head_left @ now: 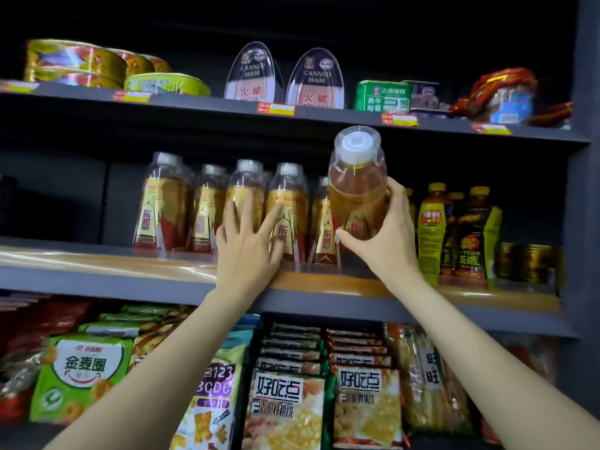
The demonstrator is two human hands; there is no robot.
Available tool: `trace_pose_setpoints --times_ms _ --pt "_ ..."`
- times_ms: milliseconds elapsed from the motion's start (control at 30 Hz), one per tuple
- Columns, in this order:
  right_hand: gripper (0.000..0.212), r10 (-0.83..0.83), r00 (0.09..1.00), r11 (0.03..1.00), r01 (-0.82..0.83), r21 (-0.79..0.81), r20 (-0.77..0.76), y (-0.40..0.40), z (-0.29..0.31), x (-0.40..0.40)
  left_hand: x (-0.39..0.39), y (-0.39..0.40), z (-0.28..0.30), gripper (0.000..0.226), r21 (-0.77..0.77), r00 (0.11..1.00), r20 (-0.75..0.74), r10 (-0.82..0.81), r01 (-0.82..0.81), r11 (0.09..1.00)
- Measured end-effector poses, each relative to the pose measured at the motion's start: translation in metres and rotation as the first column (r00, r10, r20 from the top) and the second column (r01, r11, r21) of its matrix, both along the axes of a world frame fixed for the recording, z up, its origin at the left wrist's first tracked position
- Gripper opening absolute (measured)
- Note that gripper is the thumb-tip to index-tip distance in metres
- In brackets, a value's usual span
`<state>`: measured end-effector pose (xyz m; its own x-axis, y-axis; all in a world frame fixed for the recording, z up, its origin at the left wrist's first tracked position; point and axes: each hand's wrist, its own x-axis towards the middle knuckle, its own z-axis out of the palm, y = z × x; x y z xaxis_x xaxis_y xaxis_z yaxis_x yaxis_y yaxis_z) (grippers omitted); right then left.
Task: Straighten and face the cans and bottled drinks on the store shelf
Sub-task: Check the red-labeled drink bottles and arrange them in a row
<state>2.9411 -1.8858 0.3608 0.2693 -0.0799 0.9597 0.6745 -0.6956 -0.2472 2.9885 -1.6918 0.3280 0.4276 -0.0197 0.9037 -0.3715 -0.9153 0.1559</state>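
A person reaches up with both bare arms to the middle tier of a dark grey store shelf (97,280). The right hand (386,235) grips a clear plastic bottle of amber drink with a white cap (357,190), fingers curled round its right side and thumb across its lower front. The bottle is lifted above the shelf board and leans back toward the camera, cap uppermost, so its long axis is tilted, not upright. It sits at the right end of a row of matching bottles with gold and red labels (285,209), directly in front of a partly hidden one.

The left hand (250,235) is flat and spread, fingers straight, pressing against the fronts of two bottles in the middle of that row. The left hand is lower and to the left; the right hand alone carries the lifted bottle, which likely needs to come down and stand straight in the gap just beside the left hand's fingers.

Farther right stand yellow-capped bottles with green and black labels (454,232). Above are flat round tins (78,64); below, snack bags (285,404).
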Motion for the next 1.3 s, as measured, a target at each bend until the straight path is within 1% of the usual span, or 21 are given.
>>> trace_pose_setpoints --times_ms 100,167,200,233,300,367,400,433,500,533,600,667,733,800,867,967,1033,1100,1200,1267,1300 --pt "0.087 0.079 0.995 0.996 -0.076 0.040 -0.061 -0.009 0.001 -0.023 -0.009 -0.003 -0.006 0.063 -0.002 0.985 0.136 -0.110 0.111 0.994" --pt "0.079 0.166 0.975 0.981 -0.148 0.128 -0.146 -0.011 -0.001 -0.037 -0.023 -0.012 -0.012 0.058 -0.006 0.936 0.177 -0.305 0.311 0.950" --pt "0.071 0.235 0.954 0.962 -0.200 0.188 -0.185 -0.010 -0.003 -0.042 -0.034 -0.019 -0.012 0.057 -0.028 0.892 0.120 -0.435 0.441 0.897" --pt "0.064 0.321 0.921 0.930 -0.263 0.257 -0.220 -0.009 -0.005 -0.045 -0.046 -0.025 -0.011 0.058 -0.069 0.823 0.022 -0.568 0.568 0.820" --pt "0.060 0.507 0.823 0.830 -0.388 0.400 -0.256 -0.005 -0.009 -0.048 -0.065 -0.035 -0.004 0.065 -0.258 0.590 -0.174 -0.789 0.745 0.614" --pt "0.062 0.617 0.737 0.744 -0.433 0.509 -0.276 0.002 -0.012 -0.051 -0.074 -0.039 0.000 0.061 -0.486 0.358 -0.194 -0.913 0.773 0.407" --pt "0.063 0.636 0.716 0.728 -0.434 0.530 -0.287 0.005 -0.012 -0.053 -0.075 -0.038 0.001 0.056 -0.550 0.312 -0.149 -0.938 0.762 0.341" --pt "0.063 0.638 0.710 0.728 -0.430 0.534 -0.298 0.009 -0.013 -0.056 -0.076 -0.036 0.002 0.054 -0.563 0.326 -0.090 -0.941 0.763 0.318" --pt "0.057 0.652 0.688 0.716 -0.418 0.560 -0.320 0.015 -0.013 -0.061 -0.079 -0.029 0.007 0.061 -0.461 0.489 0.042 -0.871 0.783 0.417" --pt "0.048 0.694 0.649 0.671 -0.426 0.607 -0.312 0.018 -0.013 -0.063 -0.077 -0.023 0.011 0.066 -0.344 0.571 0.103 -0.815 0.789 0.509" --pt "0.033 0.851 0.470 0.461 -0.455 0.761 -0.235 0.025 -0.014 -0.070 -0.077 -0.014 0.018 0.075 -0.093 0.634 0.166 -0.755 0.772 0.629" --pt "0.032 0.938 0.323 0.261 -0.423 0.868 -0.125 0.030 -0.015 -0.073 -0.080 -0.010 0.020 0.085 0.071 0.640 0.134 -0.757 0.756 0.651" --pt "0.037 0.950 0.310 0.158 -0.370 0.916 -0.039 0.033 -0.015 -0.075 -0.083 -0.008 0.016 0.089 0.069 0.597 0.107 -0.795 0.794 0.604" --pt "0.043 0.939 0.343 0.116 -0.341 0.933 0.009 0.033 -0.013 -0.076 -0.085 -0.008 0.012 0.087 -0.063 0.528 0.062 -0.847 0.849 0.525" --pt "0.042 0.927 0.376 0.119 -0.344 0.931 0.021 0.032 -0.011 -0.079 -0.087 -0.007 0.012 0.081 -0.185 0.475 -0.009 -0.880 0.864 0.469" --pt "0.027 0.902 0.432 0.195 -0.386 0.902 -0.010 0.028 -0.010 -0.081 -0.093 -0.004 0.015 0.072 -0.326 0.360 -0.094 -0.928 0.870 0.370" --pt "0.031 0.882 0.468 0.289 -0.435 0.853 -0.060 0.024 -0.010 -0.081 -0.090 0.002 0.017 0.069 -0.480 0.249 -0.175 -0.952 0.823 0.304" --pt "0.048 0.850 0.517 0.387 -0.482 0.786 -0.101 0.023 -0.010 -0.082 -0.085 0.006 0.017 0.079 -0.604 0.111 -0.269 -0.957 0.754 0.258" --pt "0.052 0.838 0.534 0.441 -0.544 0.713 -0.111 0.021 -0.009 -0.083 -0.083 0.006 0.012 0.088 -0.750 -0.116 -0.199 -0.973 0.657 0.075" --pt "0.050 0.844 0.517 0.465 -0.567 0.680 -0.146 0.021 -0.007 -0.085 -0.084 0.005 0.010 0.076 -0.774 -0.141 -0.101 -0.985 0.633 -0.011" --pt "0.050 0.832 0.524 0.497 -0.558 0.664 -0.182 0.020 -0.006 -0.085 -0.084 0.005 0.010 0.074 -0.726 -0.054 -0.105 -0.993 0.687 0.040"
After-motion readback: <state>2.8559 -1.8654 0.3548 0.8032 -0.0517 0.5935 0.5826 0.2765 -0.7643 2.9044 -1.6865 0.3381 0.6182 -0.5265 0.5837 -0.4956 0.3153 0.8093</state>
